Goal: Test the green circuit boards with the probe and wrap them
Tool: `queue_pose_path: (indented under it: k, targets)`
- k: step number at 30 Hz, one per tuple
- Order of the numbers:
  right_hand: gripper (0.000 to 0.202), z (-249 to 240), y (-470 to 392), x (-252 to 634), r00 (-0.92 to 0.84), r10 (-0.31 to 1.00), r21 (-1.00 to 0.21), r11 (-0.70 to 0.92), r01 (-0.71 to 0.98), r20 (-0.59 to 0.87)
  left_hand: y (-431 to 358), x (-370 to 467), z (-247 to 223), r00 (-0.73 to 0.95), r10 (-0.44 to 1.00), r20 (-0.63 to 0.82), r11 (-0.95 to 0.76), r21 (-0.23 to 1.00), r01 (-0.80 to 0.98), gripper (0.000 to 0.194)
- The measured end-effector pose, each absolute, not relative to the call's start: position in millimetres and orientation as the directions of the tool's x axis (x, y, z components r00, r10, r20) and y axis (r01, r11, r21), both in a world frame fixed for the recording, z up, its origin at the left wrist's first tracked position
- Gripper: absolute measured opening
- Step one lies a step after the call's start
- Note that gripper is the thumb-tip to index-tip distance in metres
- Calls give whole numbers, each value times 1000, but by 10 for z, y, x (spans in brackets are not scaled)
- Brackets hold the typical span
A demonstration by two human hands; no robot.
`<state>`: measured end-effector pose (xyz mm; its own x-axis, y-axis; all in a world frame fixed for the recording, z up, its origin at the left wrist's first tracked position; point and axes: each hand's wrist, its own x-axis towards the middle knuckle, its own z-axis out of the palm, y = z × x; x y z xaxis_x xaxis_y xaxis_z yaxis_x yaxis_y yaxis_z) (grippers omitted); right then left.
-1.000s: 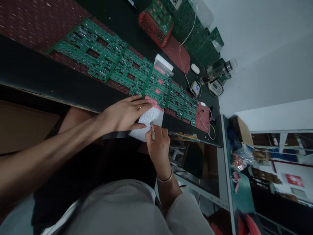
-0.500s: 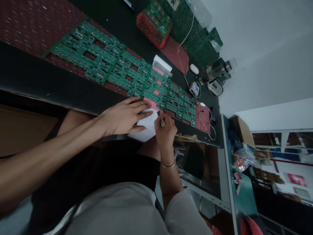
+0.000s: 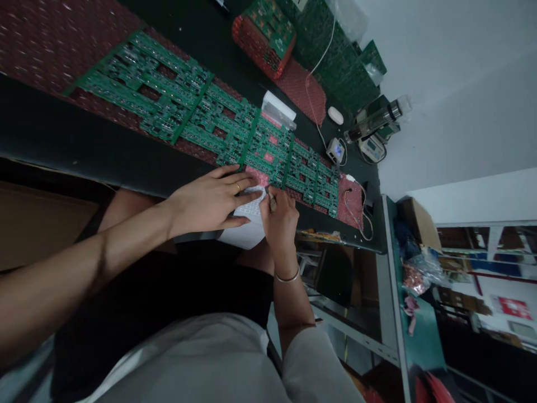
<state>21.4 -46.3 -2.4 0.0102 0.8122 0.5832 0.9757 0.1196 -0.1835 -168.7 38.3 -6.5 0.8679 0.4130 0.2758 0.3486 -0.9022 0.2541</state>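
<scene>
My left hand (image 3: 213, 198), a ring on one finger, lies with fingers spread over a white paper sheet (image 3: 245, 232) printed with a fine grid, like small labels. The sheet hangs over the table's front edge. At the sheet's right side, my right hand (image 3: 282, 221) is closed around a small brownish tool (image 3: 273, 204); its tip is at the paper, and I cannot make out its exact kind. Just beyond both hands is a row of green circuit boards (image 3: 201, 109), joined in panels and lying on pink bubble wrap (image 3: 257, 174).
A white roll (image 3: 279, 107) lies against the boards' far edge. Behind stand a red bubble-wrap bundle of boards (image 3: 266, 36), a small device with a lit screen (image 3: 335, 151), a glass bottle (image 3: 371, 124) and stacked green boards (image 3: 331, 61). Cables (image 3: 369, 224) lie at the table's right end.
My right hand has shifted slightly left along the sheet with the tool. My left hand stays spread on the paper. The view has moved a little.
</scene>
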Motion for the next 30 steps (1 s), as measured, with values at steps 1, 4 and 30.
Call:
queue_pose_path:
  k: [1, 4, 30]
  targets:
    - [20, -19, -464, 214, 10, 822, -182, 114, 977, 570, 384, -1687, -68, 866, 413, 281, -902, 260, 346, 62]
    - [19, 12, -479, 211, 0, 839, -168, 108, 980, 543, 384, -1687, -73, 862, 422, 279, -897, 269, 352, 61]
    - [17, 173, -1026, -10, 58, 929, -134, -9, 991, 366, 401, -1691, -76, 862, 427, 271, -884, 326, 335, 57]
